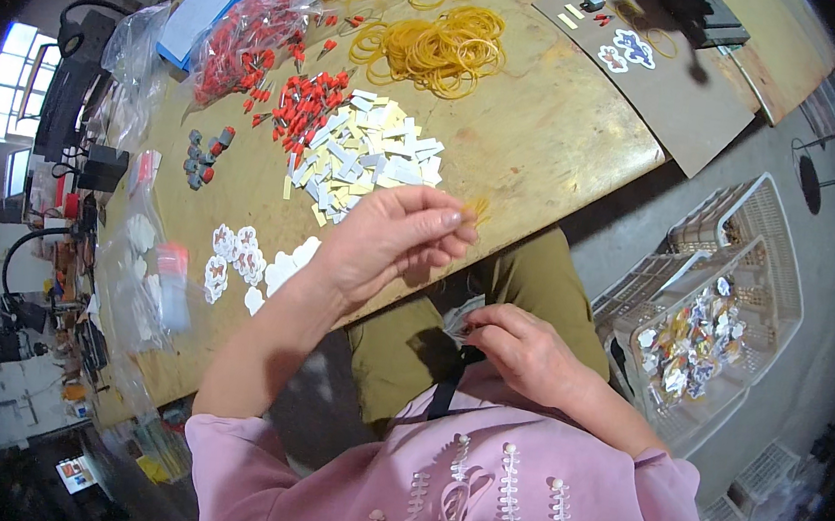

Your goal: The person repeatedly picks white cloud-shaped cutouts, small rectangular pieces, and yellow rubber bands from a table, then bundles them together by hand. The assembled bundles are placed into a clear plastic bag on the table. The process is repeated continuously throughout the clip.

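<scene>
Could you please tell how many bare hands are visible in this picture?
2: the left hand is above the table's near edge, yellow rubber bands at its fingertips; the right hand is lower, over the lap.

This looks like a workshop for small parts. Loose heaps of rubber bands [438, 52], small red pieces [307, 104] and pale strips [378, 146] cover a big scuffed table [561, 124]. Right of the table, plastic crates [782, 286], one holding many small packets [692, 337], stand on a plain grey floor [832, 285]. Left of the table are dark equipment [71, 97] and a paned window [18, 81].
</scene>
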`<control>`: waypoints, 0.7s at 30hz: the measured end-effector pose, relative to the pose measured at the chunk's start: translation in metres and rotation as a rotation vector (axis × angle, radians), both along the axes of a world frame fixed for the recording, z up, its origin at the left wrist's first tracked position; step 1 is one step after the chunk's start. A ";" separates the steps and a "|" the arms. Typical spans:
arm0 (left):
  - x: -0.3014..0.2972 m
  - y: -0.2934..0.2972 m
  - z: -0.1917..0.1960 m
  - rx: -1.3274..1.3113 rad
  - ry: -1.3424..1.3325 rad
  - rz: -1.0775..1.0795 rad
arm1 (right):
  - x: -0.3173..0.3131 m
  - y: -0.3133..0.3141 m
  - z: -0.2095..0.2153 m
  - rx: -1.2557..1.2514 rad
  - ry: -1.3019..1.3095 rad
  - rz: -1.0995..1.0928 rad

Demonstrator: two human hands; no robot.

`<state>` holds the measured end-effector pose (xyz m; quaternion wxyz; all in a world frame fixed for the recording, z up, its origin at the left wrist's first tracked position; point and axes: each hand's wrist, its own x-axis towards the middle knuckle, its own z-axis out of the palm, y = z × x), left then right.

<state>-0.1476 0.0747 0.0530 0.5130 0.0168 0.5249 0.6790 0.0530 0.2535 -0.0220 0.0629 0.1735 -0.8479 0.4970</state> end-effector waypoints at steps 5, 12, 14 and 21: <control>0.021 -0.023 -0.011 0.043 -0.015 -0.001 | -0.002 -0.008 0.000 -0.008 -0.011 0.037; 0.026 -0.031 -0.015 0.032 0.041 -0.027 | -0.002 -0.011 0.000 0.012 -0.036 0.049; 0.027 -0.032 -0.015 0.018 0.059 -0.029 | -0.002 -0.012 -0.001 0.015 -0.036 0.052; 0.031 -0.040 -0.009 0.002 0.082 -0.030 | -0.002 -0.008 0.000 0.003 -0.007 0.030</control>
